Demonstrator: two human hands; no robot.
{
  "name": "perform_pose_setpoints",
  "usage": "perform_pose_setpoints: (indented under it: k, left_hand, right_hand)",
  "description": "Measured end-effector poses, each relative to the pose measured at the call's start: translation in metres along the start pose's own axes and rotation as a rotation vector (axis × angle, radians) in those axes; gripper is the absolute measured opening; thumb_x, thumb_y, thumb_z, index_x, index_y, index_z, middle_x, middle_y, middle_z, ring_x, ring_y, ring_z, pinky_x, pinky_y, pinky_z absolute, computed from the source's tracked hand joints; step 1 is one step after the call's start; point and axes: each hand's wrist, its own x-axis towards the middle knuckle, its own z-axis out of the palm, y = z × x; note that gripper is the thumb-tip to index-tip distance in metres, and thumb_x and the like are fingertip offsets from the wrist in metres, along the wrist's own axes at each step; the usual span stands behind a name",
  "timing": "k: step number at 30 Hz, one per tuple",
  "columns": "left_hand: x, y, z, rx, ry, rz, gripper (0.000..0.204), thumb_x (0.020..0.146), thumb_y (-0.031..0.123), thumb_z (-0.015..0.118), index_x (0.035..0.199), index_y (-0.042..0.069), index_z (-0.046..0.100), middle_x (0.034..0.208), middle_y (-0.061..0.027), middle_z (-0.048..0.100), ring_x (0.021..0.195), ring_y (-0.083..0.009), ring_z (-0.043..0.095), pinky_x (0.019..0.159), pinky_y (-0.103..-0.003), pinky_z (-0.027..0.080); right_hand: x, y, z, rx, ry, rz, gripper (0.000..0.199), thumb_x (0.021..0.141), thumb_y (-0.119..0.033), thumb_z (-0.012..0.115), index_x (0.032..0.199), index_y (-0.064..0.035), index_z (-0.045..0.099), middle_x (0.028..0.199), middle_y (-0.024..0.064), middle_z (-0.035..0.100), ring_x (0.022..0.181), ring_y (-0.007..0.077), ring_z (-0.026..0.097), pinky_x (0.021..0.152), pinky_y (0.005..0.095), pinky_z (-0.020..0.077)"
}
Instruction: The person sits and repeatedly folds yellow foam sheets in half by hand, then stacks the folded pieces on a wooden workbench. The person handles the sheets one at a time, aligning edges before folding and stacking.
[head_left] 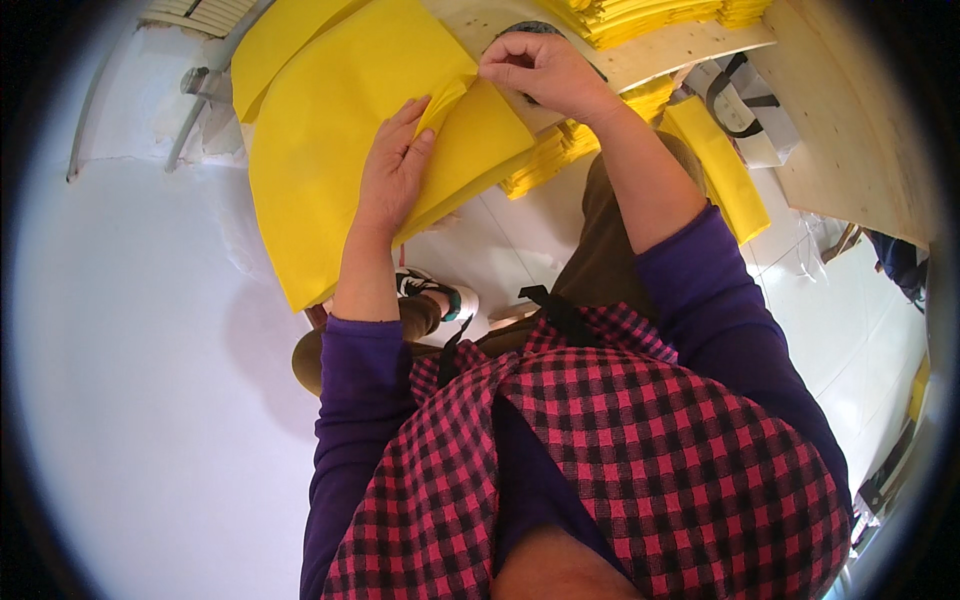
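Sheets of yellow cloth-like material (310, 160) lie layered in front of me at the upper left. My left hand (393, 170) rests on the top sheet with its fingers stretched forward. Beside its fingertips and thumb, a lifted fold (442, 106) of the yellow material rises toward the right. My right hand (540, 75) is closed in a pinch at the upper end of this fold, thumb against index finger. Behind that hand sits a dark grey rounded object (535, 28), partly hidden, so its kind cannot be made out.
Yellow folded stacks (650, 18) sit on a wooden board (690, 52) at the top right. Lower down, more yellow pieces (715, 165) hang or stand near my knee. A wooden panel (850, 120) bounds the right side. A metal pipe (190, 120) stands at the left.
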Motion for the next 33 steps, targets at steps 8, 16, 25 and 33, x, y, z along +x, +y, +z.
perform_pose_setpoints:
  k: [8,16,25,33]
  left_hand:
    - [-0.001,-0.009,-0.003,0.026,0.005,-0.016,0.045,0.098,0.023,0.050,0.135,-0.003,0.045,0.131,-0.0138,0.052,0.124,-0.0208,0.045,0.105,-0.029,0.031]
    - [0.000,-0.010,-0.003,0.024,0.007,-0.023,0.046,0.098,0.024,0.050,0.134,-0.004,0.045,0.132,-0.0146,0.051,0.125,-0.0215,0.045,0.106,-0.029,0.031]
    - [-0.001,-0.005,-0.003,0.004,-0.007,-0.004,0.037,0.096,0.022,0.050,0.125,-0.001,0.055,0.136,-0.0159,0.050,0.130,-0.0275,0.041,0.109,-0.034,0.028]
    - [-0.001,-0.004,-0.003,0.043,-0.044,0.060,0.044,0.083,0.027,0.067,0.119,0.002,0.061,0.138,-0.0147,0.049,0.132,-0.0314,0.039,0.110,-0.038,0.029]
  right_hand:
    - [-0.008,0.002,-0.017,-0.247,-0.346,0.046,0.020,0.076,-0.016,0.074,0.090,-0.0041,0.067,0.078,-0.0008,0.061,0.073,0.0094,0.055,0.068,0.0251,0.0450]
    - [-0.006,0.006,-0.012,-0.244,-0.350,0.119,0.016,0.076,-0.014,0.073,0.086,-0.0034,0.068,0.073,0.0014,0.061,0.071,0.0109,0.055,0.066,0.0262,0.0453]
    - [-0.005,0.009,-0.009,-0.235,-0.269,0.017,0.019,0.077,-0.019,0.071,0.087,-0.0031,0.068,0.073,0.0033,0.064,0.069,0.0120,0.057,0.065,0.0278,0.0465]
    - [0.001,0.004,0.000,-0.231,-0.203,0.043,0.012,0.083,-0.010,0.064,0.091,-0.0014,0.062,0.081,0.0014,0.063,0.079,0.0089,0.058,0.074,0.0246,0.0472]
